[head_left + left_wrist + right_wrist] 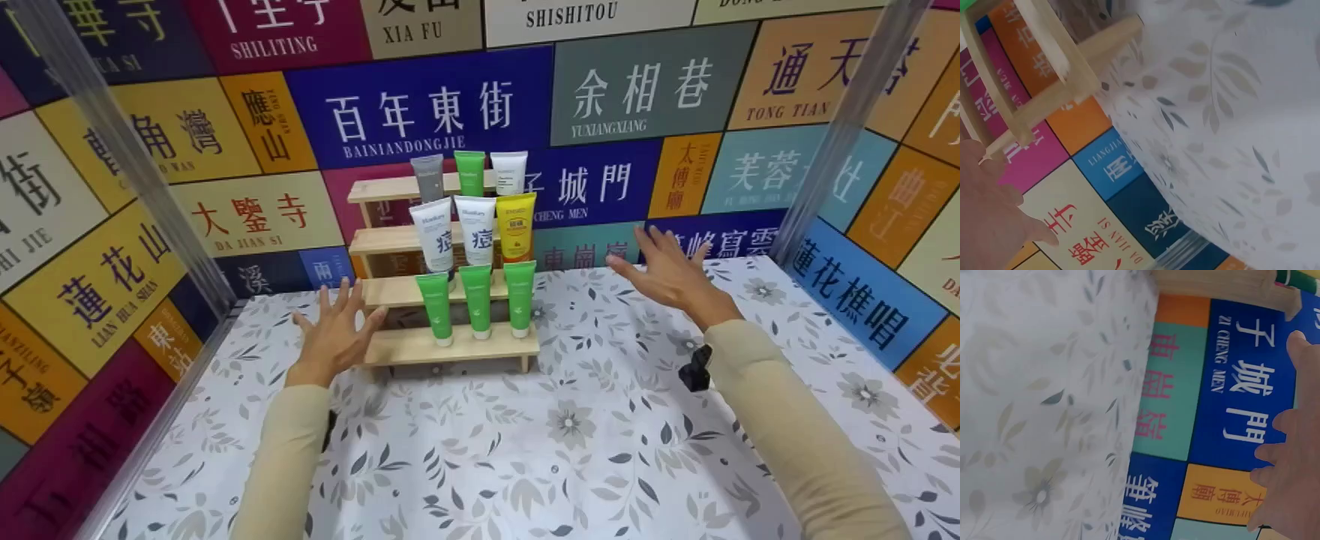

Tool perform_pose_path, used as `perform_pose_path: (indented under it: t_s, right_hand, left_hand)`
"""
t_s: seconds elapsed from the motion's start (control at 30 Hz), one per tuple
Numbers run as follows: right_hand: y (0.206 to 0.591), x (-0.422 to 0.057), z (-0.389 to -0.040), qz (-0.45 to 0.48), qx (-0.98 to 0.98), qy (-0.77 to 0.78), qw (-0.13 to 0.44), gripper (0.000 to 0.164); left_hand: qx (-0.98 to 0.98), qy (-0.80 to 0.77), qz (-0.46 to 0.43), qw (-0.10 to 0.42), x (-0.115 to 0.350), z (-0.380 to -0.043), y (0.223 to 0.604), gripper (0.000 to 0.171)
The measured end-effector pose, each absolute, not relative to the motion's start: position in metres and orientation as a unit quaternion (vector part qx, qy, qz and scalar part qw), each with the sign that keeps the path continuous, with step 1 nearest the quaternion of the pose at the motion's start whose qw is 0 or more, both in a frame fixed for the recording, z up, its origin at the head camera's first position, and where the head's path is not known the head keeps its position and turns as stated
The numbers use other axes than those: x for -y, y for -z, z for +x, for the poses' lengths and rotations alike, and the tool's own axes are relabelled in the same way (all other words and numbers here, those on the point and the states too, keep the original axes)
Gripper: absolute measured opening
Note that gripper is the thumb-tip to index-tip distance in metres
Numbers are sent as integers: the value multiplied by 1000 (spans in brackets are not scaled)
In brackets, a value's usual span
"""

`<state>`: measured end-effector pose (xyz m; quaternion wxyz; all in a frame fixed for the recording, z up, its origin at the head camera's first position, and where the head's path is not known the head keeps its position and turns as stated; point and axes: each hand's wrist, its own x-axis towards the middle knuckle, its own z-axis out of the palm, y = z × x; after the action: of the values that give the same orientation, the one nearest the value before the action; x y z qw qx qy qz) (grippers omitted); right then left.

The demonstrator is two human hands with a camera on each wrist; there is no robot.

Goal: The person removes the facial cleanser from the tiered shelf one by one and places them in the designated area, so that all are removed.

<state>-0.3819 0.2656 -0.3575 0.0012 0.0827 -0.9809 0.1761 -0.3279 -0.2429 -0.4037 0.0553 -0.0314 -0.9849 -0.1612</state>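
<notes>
A stepped wooden display stand (pixel 390 349) holds squeeze tubes in three rows. On the lowest occupied row are three green tubes (pixel 477 300); above them come two white tubes (pixel 433 229) and a yellow tube (pixel 516 225). Along the top are a grey tube (pixel 428 178), another green tube (pixel 470 172) and a smaller white tube (pixel 509 171). Beside the stand's left end, my left hand (pixel 334 337) has its fingers spread and holds nothing. My right hand (pixel 667 274) hovers well right of the stand, fingers extended and palm empty.
The stand rests on a table with a leaf-and-flower patterned cover (pixel 465 435). Behind it rises a wall of coloured street-name panels (pixel 420 105). Clear upright posts stand at the left corner (pixel 142 165) and right corner (pixel 840 135).
</notes>
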Motion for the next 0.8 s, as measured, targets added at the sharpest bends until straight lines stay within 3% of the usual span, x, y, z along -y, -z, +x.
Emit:
perform_pose_path:
  t_s: [0.47,0.8]
  right_hand:
    - [304,-228,-380,66,931,-359,-23,95]
    - [284,-206,-395,65,896,-439,5,94]
  left_hand:
    - [941,327,25,83,238,-307,427,75]
    - [835,498,134,191,229,-286,455,54]
